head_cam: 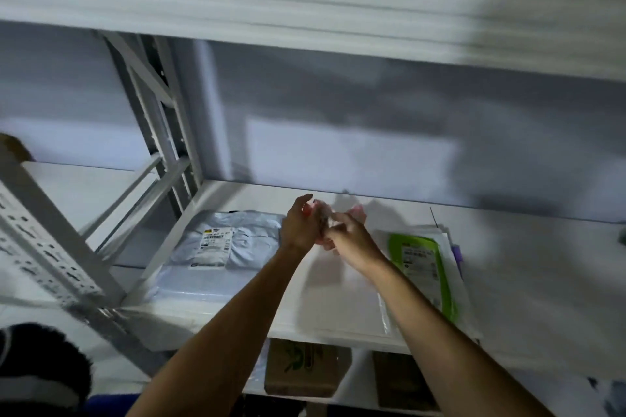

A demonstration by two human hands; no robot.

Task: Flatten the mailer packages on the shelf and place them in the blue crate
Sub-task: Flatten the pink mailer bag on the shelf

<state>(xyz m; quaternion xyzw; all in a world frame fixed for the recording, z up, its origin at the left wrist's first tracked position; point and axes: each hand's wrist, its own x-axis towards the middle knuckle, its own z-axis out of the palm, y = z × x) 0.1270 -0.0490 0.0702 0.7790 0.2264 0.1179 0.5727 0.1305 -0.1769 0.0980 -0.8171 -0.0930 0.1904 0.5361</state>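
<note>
Hands meet mid-air over the shelf (pixel 525 264): left hand (pixel 299 227) and right hand (pixel 352 237), forearms reaching up from below. Fingers of both curl round a small pinkish crumpled wad (pixel 322 212); too blurred to tell what it is. Grey mailer (pixel 216 244) lies flat on the shelf, left of the hands. Green mailer (pixel 423 267) tops a flat stack on the right. Clear flat mailer (pixel 338 298) lies under the wrists. Cardboard boxes (pixel 305 369) sit on the level below.

A blurred, perhaps pinkish thing (pixel 321 213) is held between left hand (pixel 299 225) and right hand (pixel 352 237); mailer label (pixel 216 238) print is unreadable
</note>
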